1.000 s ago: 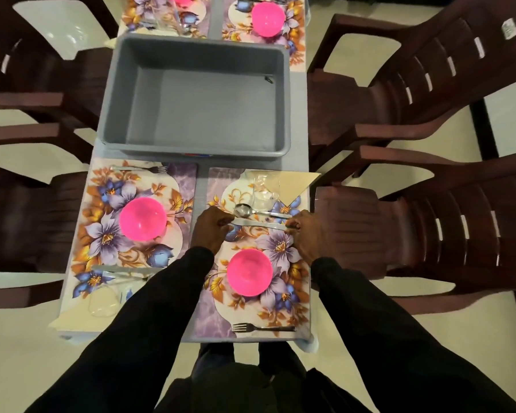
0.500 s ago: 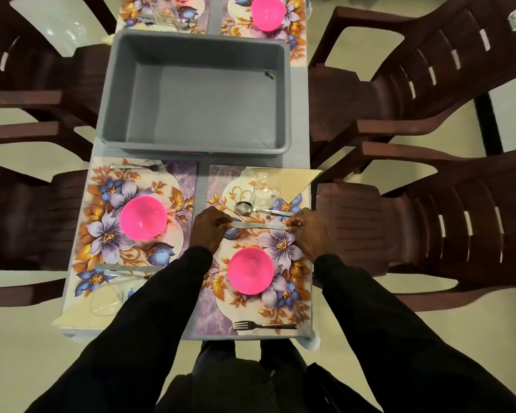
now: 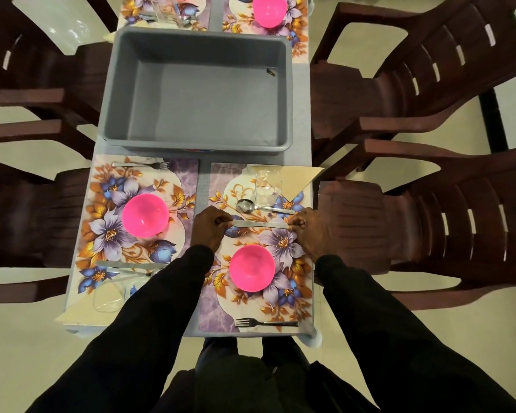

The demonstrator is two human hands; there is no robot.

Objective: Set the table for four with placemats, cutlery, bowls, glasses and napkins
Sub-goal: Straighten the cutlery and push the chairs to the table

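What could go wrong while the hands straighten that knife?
1. The spoon lies just beyond the knife, so a push away from the person could knock it askew.
2. The glass stands right behind the spoon; a larger nudge might tip it.
3. The right hand works at the table edge, so the knife could slide off.

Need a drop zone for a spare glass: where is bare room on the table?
Inside the grey tub, and the grey strip between the two near placemats. Crowded: the right placemat, where both hands grip the knife below spoon and glass.
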